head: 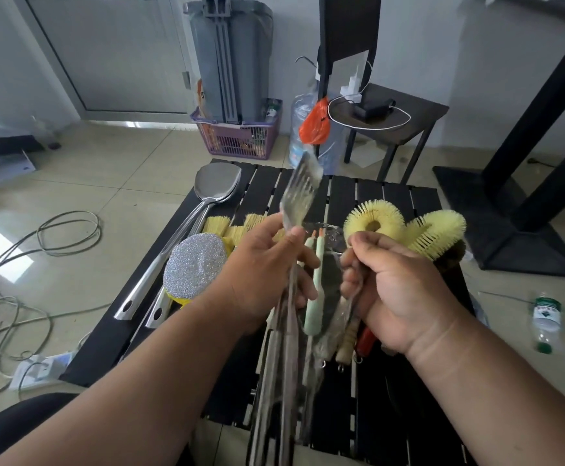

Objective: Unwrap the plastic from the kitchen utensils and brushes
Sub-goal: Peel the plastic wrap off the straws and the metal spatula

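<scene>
Both forearms are bare to the frame's edge, with no sleeves, watch or rings visible. The left hand and right hand have short-nailed fingers; creases cross the right wrist.

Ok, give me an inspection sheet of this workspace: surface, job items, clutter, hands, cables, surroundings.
Surface: black slatted table, low, on a tiled floor.
Job's things: slotted metal turner held up, its clear plastic wrap partly pulled away; steel spatula, glittery scrubber and yellow looped brushes lie on the table.
Clutter: plastic bottle on the floor at the right.
Hands: left hand grips the turner; right hand pinches the wrap.
Cables: loose cables coiled on the floor at the left; white cable on the side table.
Surroundings: purple basket, grey bin, large water jug with an orange bag.
</scene>
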